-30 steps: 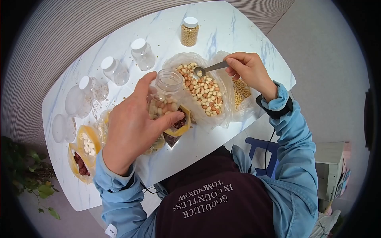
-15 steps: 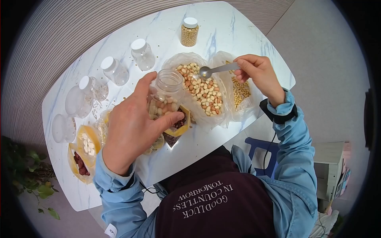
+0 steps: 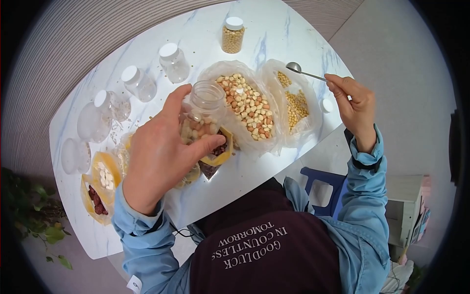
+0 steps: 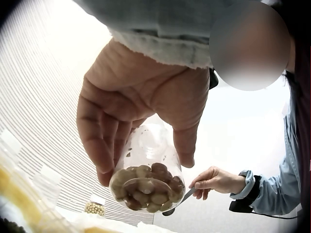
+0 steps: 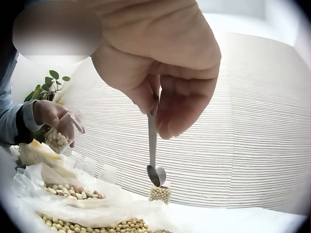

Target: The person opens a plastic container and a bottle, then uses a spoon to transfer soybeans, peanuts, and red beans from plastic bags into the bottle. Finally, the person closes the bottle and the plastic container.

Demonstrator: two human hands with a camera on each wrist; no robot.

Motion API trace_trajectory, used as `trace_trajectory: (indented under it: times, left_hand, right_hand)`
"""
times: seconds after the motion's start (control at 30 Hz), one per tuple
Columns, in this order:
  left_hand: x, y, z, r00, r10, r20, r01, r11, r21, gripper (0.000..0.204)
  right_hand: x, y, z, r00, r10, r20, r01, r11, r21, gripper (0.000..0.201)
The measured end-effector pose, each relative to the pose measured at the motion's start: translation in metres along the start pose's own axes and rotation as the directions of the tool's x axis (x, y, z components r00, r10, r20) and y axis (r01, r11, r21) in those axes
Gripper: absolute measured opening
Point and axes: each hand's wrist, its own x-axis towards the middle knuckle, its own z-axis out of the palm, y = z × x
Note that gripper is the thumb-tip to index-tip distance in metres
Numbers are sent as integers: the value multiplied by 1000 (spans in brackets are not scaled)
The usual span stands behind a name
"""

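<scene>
My left hand (image 3: 159, 142) grips a clear lidless jar (image 3: 207, 98) round its side, thumb and fingers on opposite walls. Peanuts (image 4: 146, 189) lie in the bottom of that jar in the left wrist view. My right hand (image 3: 356, 105) pinches the handle end of a metal measuring spoon (image 5: 152, 141). In the head view the spoon's bowl overlaps the far rim of a plastic bag (image 3: 313, 105) of soybeans (image 3: 295, 109). Between the hands sits another plastic bag (image 3: 211, 73), opened wide, full of shelled peanuts (image 3: 252, 110).
A white lid (image 3: 326, 105) lies right of the soybean bag. Soybeans fill a capped jar (image 3: 232, 35) at the back. Several clear jars (image 3: 175, 63) stand along the far left edge. Yellow-edged bags (image 3: 98, 198) lie at left, one partly behind my left hand. A blue stool (image 3: 325, 191) stands below.
My right hand has moved right with the spoon, from over the peanut bag to beyond the soybean bag. A white lid has come into view there. My left hand still holds the jar.
</scene>
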Motion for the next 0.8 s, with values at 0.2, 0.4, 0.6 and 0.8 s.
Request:
trace_trajectory:
  times: [0.2,0.4,0.6,0.8]
  left_hand:
    - [1,7,-4,991,-106,77,108,994,-24,80]
    - [0,8,-6,991,-109,76,112,993,-31,80]
    - [0,6,-5,995,-81,60,82,997,-5,78]
    - [0,8,-6,993,-90,76,91,996,-13,78]
  right_hand:
    - [2,-7,44,982,160,96,-186,884,428,16]
    - [6,-13,83,989,18,149,-64,950,306,16]
    - [2,-19,87,907,202,369,-367,808,461,20]
    - [12,-11,80,665,479,574,-743,347,572,23]
